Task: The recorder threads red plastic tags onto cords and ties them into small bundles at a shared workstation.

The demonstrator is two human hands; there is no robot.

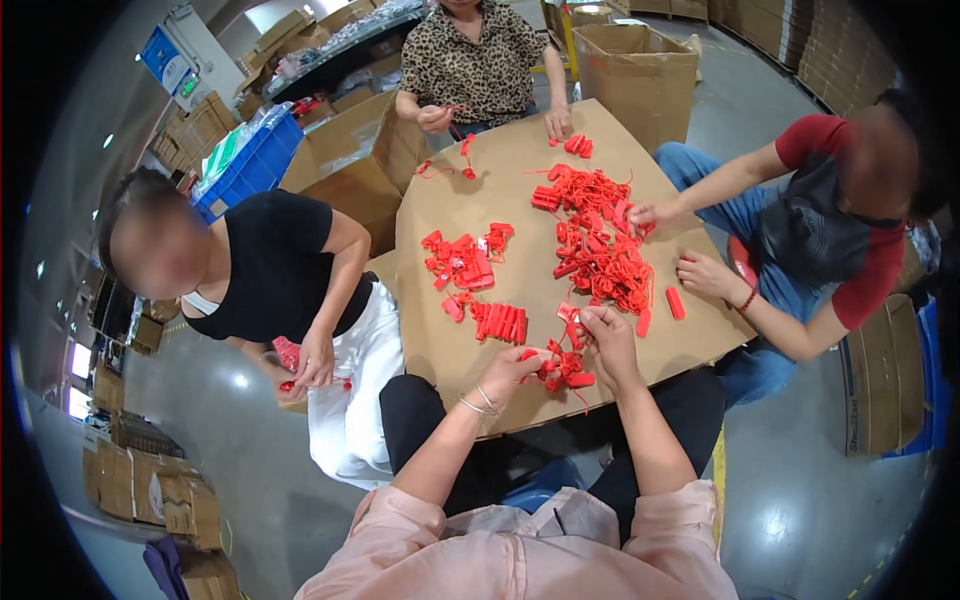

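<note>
Near the front edge of a cardboard-topped table, both of my hands are closed on a small tangle of red corded pieces. My left hand, with bracelets at the wrist, pinches the tangle's left side. The fingers of my right hand grip its upper right part, and a thin cord dangles below. Just left of the tangle lies a neat row of red pieces. Beyond it sits a loose group of red pieces. A large heap of red pieces and cords spreads across the table's right half.
Three co-workers sit around the table, at the left, far side and right, each handling red pieces. A single red piece lies by the right co-worker's hand. Large cardboard boxes and a blue crate stand behind the table.
</note>
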